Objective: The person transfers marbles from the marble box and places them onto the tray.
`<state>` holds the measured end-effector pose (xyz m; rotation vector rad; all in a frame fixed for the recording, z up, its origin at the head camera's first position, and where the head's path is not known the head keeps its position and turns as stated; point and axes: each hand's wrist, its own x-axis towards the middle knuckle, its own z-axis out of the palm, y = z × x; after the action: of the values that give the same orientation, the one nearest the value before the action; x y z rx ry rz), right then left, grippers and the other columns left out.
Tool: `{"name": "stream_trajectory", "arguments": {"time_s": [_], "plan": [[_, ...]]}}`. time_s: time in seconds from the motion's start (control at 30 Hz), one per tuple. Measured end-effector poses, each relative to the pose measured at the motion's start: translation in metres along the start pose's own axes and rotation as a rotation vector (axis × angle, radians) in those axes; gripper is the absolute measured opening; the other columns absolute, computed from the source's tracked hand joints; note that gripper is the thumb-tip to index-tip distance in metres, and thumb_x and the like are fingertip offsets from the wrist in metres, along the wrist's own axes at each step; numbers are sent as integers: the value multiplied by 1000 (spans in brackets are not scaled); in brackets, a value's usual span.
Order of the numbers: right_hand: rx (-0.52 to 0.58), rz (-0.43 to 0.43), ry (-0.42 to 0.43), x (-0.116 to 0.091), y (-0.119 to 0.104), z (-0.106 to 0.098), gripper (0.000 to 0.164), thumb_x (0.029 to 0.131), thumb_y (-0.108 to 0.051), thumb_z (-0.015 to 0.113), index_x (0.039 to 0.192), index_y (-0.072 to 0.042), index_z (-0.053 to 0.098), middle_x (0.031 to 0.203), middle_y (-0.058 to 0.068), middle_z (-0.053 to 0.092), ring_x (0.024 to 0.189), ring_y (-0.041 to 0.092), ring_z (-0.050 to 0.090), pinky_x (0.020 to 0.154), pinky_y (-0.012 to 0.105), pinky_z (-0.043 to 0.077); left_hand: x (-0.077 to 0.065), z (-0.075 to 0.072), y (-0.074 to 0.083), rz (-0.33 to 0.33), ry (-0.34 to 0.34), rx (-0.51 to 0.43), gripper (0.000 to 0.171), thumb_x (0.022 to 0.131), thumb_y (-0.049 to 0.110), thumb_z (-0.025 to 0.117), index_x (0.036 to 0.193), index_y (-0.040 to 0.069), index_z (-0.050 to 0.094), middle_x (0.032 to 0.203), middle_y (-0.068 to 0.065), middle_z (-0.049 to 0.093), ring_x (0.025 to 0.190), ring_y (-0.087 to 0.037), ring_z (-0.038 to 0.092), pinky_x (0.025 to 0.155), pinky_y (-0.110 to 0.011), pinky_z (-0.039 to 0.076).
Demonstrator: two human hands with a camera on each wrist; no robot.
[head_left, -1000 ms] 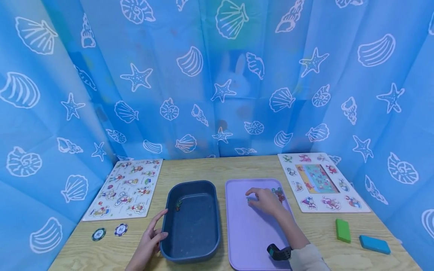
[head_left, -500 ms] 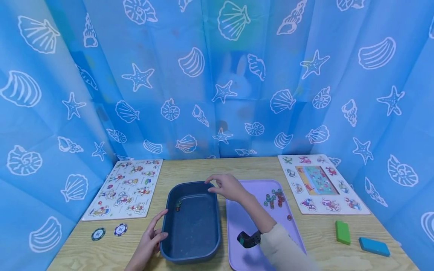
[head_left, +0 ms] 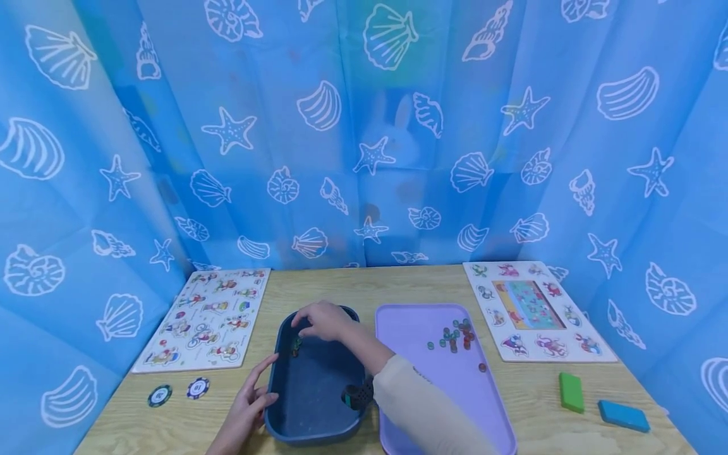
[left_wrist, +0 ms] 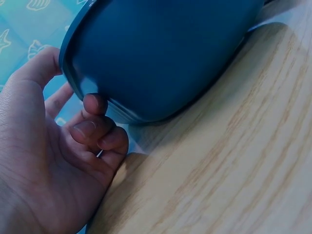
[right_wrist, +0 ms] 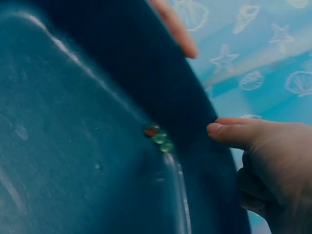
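Note:
My left hand (head_left: 248, 404) rests on the left side of the dark blue basin (head_left: 318, 436), its fingers spread along the wall and rim. In the left wrist view several fingertips touch the basin's outer wall. My right hand (head_left: 325, 320) reaches over the basin's far left corner. Thumb and index finger meet at their tips in the right wrist view, pinching a small glass bead that the fingertips hide. Below them, red and green glass beads (right_wrist: 160, 139) lie in a short row along the foot of the basin's wall.
Right of the basin, a lilac tray (head_left: 409, 316) bears several red and green beads (head_left: 455, 333). Picture puzzle boards (head_left: 205, 319) stand at both far sides. Two poker chips (head_left: 198, 388) lie at left; green (head_left: 571, 392) and blue blocks (head_left: 624, 416) lie at right.
My right hand has lifted from the lilac tray, carried leftward past the basin's far right corner and come over its far left part. The left hand has stayed on the basin's side.

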<state>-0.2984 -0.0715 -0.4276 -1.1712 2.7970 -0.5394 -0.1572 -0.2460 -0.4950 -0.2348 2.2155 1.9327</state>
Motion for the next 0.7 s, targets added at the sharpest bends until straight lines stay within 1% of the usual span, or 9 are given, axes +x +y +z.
{"name": "stream_trajectory", "arguments": {"time_s": [0.07, 0.17, 0.3, 0.37, 0.47, 0.63, 0.7], "plan": [[-36, 19, -24, 5, -1, 5, 23, 84, -30, 61, 107, -29, 64, 109, -11, 61, 88, 5, 57, 79, 24, 44, 0, 0, 0, 4, -3, -1, 62, 86, 20, 54, 136, 40, 25, 74, -8, 59, 48, -15, 42, 45, -26, 35], [-78, 59, -62, 9, -2, 12, 24, 84, -30, 61, 107, -32, 64, 109, -12, 61, 91, 7, 57, 77, 25, 45, 0, 0, 0, 7, -2, -6, 62, 85, 18, 54, 136, 41, 26, 71, -7, 58, 47, -15, 41, 44, -25, 34], [-116, 105, -95, 9, -1, 20, 23, 85, -34, 59, 107, -33, 64, 108, -12, 61, 90, 9, 57, 75, 27, 45, 1, 1, 0, 15, 4, -10, 61, 85, 17, 54, 135, 41, 28, 67, -6, 55, 45, -15, 39, 42, -24, 33], [-120, 122, -105, 8, 1, 23, 22, 84, -35, 59, 105, -34, 65, 106, -12, 62, 86, 9, 56, 74, 28, 45, 1, 1, 0, 19, 3, -10, 61, 85, 16, 55, 135, 40, 28, 66, -5, 53, 45, -14, 39, 42, -24, 32], [-117, 124, -104, 7, 3, 28, 18, 82, -36, 61, 99, -33, 66, 100, -12, 63, 76, 6, 54, 70, 26, 45, 0, 1, 0, 28, 0, -17, 61, 85, 16, 54, 135, 40, 29, 64, -5, 51, 44, -14, 39, 41, -23, 31], [-111, 115, -104, 5, 6, 33, 11, 79, -38, 64, 88, -33, 66, 90, -12, 61, 70, 5, 51, 65, 25, 44, -1, 0, -1, 42, -6, -30, 61, 85, 14, 54, 135, 39, 29, 64, -5, 51, 43, -14, 38, 41, -23, 31], [-107, 109, -103, 4, 6, 32, 10, 79, -39, 65, 86, -32, 66, 87, -12, 60, 67, 5, 50, 62, 24, 43, -1, 0, -1, 41, -11, -34, 61, 85, 14, 54, 135, 39, 29, 65, -5, 52, 43, -13, 38, 41, -22, 31]]}}
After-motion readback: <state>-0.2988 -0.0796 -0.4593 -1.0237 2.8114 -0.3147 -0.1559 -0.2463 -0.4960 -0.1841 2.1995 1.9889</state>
